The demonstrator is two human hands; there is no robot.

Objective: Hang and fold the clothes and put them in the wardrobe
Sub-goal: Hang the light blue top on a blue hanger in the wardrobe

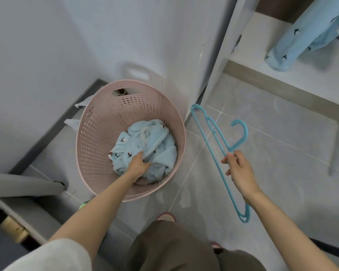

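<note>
A grey tiled floor [262,153] meets a pale wall, with a pink perforated basket [98,122] standing left of centre. Inside it lies a crumpled light blue fleece garment [145,137] with small bird prints. The left hand [138,163] reaches into the basket, its fingers curled into the fabric's lower edge. At centre right, the right hand [240,171] pinches a blue hanger [245,133] just below its hook. The open wardrobe [282,79] fills the upper right, where a matching blue garment [301,36] hangs.
</note>
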